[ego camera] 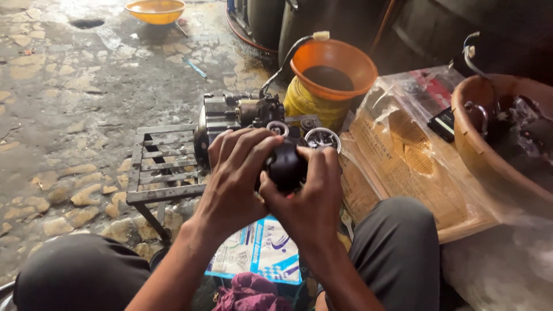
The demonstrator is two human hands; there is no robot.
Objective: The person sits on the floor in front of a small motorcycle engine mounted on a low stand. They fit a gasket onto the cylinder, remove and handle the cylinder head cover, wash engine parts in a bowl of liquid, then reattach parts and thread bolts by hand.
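Both hands gripped one small black rounded part [286, 167], pressed against the near side of a greasy engine assembly [247, 115]. The left hand [233, 181] had its fingers curled over the top and left of the part; the right hand [311, 198] clamped it from the right, thumb on its near face. The engine sat at the right end of a low rusted metal rack [164, 167], partly overhanging the rack's right edge toward a plastic-wrapped cardboard box [403, 155].

Risks, judged from this view:
- The part looked oily. Under twisting or pulling force the fingers could slip and strike the open round ports [322, 138] just beside the right knuckles.
- The engine's seat near the rack edge appeared marginal. A hard push could tip it off onto the wet stone floor [75, 86].
- An orange funnel [334, 66] holding dark liquid stood on a yellow container [311, 106] just behind the engine. A jolt could knock it over and spill.
- A printed packet [259, 250] and a maroon rag [247, 294] lay below the hands; a dropped part could land there out of sight.
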